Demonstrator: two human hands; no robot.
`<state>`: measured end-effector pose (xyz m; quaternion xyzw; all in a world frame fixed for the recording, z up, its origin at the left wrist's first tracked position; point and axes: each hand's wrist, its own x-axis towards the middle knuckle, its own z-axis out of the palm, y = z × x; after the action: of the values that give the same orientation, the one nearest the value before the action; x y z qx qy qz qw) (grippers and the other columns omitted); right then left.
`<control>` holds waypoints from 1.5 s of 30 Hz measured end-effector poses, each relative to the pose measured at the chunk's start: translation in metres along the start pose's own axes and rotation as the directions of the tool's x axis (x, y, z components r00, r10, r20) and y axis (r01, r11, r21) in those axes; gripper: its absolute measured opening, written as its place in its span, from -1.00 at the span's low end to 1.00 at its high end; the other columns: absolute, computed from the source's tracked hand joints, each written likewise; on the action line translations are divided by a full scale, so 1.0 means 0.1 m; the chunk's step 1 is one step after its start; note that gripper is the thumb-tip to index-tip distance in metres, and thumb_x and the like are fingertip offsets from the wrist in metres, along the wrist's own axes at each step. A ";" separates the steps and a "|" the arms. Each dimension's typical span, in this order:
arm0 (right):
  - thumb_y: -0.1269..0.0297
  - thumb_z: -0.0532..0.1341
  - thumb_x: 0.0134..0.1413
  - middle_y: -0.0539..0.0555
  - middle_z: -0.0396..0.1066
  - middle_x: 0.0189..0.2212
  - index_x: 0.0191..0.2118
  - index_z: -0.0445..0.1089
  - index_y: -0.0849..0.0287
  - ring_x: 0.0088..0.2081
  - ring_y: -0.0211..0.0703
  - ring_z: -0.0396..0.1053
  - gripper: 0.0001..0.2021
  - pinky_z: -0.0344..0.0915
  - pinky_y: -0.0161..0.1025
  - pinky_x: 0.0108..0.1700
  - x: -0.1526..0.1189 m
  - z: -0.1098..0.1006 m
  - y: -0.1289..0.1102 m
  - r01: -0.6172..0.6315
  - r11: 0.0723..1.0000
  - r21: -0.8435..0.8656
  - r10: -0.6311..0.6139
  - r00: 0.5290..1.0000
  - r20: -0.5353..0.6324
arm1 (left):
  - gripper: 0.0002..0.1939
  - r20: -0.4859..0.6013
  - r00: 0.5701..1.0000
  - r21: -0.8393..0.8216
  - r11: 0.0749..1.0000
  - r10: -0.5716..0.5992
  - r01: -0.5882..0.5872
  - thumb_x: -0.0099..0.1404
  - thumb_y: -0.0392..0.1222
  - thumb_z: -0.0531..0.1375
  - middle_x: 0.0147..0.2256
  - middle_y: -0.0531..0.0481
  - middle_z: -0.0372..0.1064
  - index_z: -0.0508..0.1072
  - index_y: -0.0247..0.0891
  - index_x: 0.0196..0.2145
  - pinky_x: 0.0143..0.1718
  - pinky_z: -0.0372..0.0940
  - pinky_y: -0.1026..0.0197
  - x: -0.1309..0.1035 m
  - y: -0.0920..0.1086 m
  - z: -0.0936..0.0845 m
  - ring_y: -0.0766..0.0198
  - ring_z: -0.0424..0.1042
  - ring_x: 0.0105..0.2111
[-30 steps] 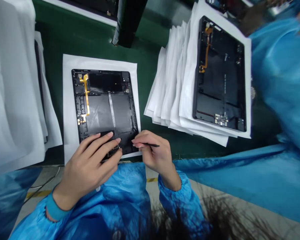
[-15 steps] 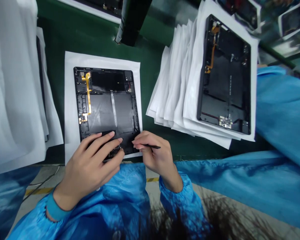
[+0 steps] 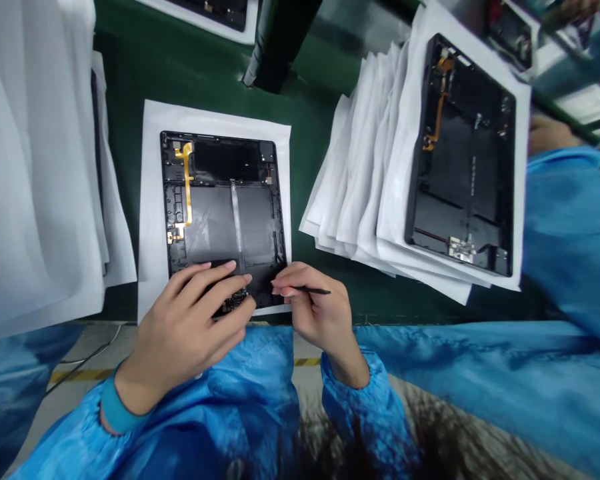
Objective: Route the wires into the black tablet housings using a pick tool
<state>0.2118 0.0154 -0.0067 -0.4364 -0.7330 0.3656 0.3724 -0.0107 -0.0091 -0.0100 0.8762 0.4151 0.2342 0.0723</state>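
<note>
An open black tablet housing [image 3: 210, 223], with a gold flex cable [image 3: 189, 193] along its left side, lies on a white foam sheet [image 3: 153, 200]. My left hand [image 3: 180, 340] rests across its near edge, fingers stretched out and slightly apart. Beneath those fingers part of a dark circuit board [image 3: 236, 300] shows; the rest is covered. At the housing's near right corner, my right hand [image 3: 325, 313] is closed in a pinch around a thin black stick-like tool [image 3: 314, 291]. The tool's working tip is hidden by the fingers.
White sheets are stacked to the right [image 3: 353, 180], another open tablet housing [image 3: 467, 180] on top. More white sheets [image 3: 40, 167] stand tall at left. A dark post [image 3: 285, 47] rises behind on the green table [image 3: 125, 73]. A co-worker's blue sleeve [image 3: 570, 220] is at far right.
The whole view has shifted slightly, so the scene sits a little farther right. At the far right a co-worker's hand now shows. Both my hands keep nearly the same place on the housing.
</note>
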 end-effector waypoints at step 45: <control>0.59 0.16 0.24 0.09 0.56 -0.29 -0.17 0.47 0.16 -0.27 -0.20 0.50 -0.78 0.48 -0.23 -0.26 0.03 0.01 -0.03 0.055 0.998 0.019 -0.056 0.998 0.041 | -0.76 0.069 0.995 -0.043 0.997 0.066 -0.063 0.41 -0.23 0.14 0.10 0.00 0.48 0.46 -0.11 0.00 0.11 0.35 -0.11 0.02 -0.09 -0.06 0.04 0.40 0.15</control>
<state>0.2093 0.0169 -0.0042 -0.4049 -0.7489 0.3707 0.3711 -0.0184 -0.0028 -0.0072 0.8951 0.3790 0.2139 0.0969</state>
